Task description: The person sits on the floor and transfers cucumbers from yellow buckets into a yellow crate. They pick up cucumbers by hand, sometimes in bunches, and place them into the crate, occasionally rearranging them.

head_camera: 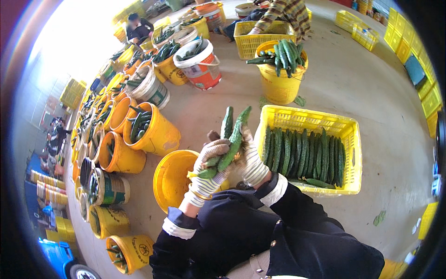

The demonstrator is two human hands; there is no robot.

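Both my hands wear striped knit gloves and meet in front of my body. My left hand (pixel 210 162) grips a couple of green cucumbers (pixel 227 122), whose lower ends show below its fingers. My right hand (pixel 253 158) is at the side of a bumpy cucumber (pixel 234 146) that slants across between the hands; its fingertips are partly hidden. To the right, a yellow plastic crate (pixel 354 153) holds a row of cucumbers (pixel 303 153) side by side, with one lying crosswise at the near edge. A yellow bucket (pixel 170 178) stands open-topped beside my left hand.
Many buckets of cucumbers crowd the left, among them a yellow bucket (pixel 163 134) and a red-and-white bucket (pixel 209 71). Ahead stands a heaped yellow bucket (pixel 280 85). Behind it, a person in a checked shirt (pixel 278 15) reaches into a yellow crate (pixel 264 43). Crates (pixel 400 31) are stacked at right.
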